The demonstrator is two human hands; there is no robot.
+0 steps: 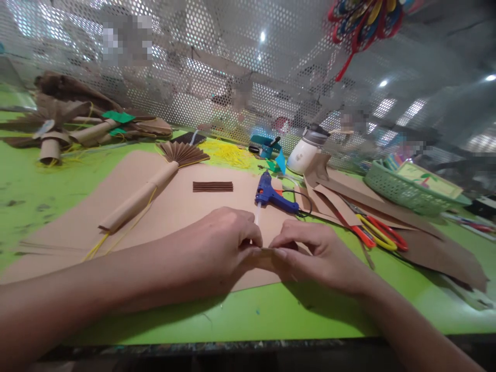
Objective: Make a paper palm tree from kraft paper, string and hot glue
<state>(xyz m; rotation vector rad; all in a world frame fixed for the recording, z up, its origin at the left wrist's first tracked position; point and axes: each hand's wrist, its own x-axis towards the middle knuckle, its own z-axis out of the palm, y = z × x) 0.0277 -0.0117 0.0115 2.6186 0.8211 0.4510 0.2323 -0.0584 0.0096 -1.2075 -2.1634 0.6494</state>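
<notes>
The glue gun (267, 194) lies on the paper sheets (155, 227), the basket (414, 188) off to its right, the bottle (306, 152) behind

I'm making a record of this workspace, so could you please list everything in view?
glue gun: one, blue, right of centre
pleated strip: one, dark brown, left of it
paper tube with fan: one, brown, left of centre
large paper: several sheets, tan, beneath these
craft pile: count unclear, brown and green, far left
strands: one heap, yellow, back
bottle: one, white, grey lid, back
teal item: one, beside bottle
cutting tools: overlapping, red and yellow handles, right
cut paper: several, brown, right
basket: one, green, far right
ornament: one, multicoloured, top right
mesh: grey, behind
table: one, green
small piece: one, brown, between fingertips
hands: left, right, front
</notes>
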